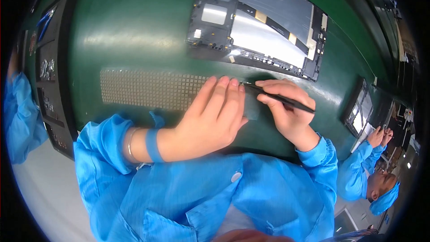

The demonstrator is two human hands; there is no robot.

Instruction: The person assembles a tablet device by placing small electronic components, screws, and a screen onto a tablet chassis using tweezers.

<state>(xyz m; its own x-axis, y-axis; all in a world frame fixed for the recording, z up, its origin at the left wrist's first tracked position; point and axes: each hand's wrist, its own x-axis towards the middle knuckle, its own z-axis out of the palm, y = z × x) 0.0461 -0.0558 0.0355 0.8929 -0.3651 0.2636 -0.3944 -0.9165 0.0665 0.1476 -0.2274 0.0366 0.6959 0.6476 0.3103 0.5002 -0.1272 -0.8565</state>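
Note:
A clear sheet with rows of small grey-brown square pads lies on the green bench. My left hand rests flat over its right end, fingers stretched out and pressing on it. In my right hand is a pair of black tweezers, held like a pen. Their tips meet the sheet's edge just beside my left fingertips; whether a pad is between them is too small to tell. Beyond my hands lies an opened tablet-like device housing, dark, with silvery panels and a flat ribbon cable.
A black compartment tray with small parts and a blue-handled tool stands at the left. On the right, another device panel lies near a co-worker in blue. A blue sleeve of another person shows at the far left.

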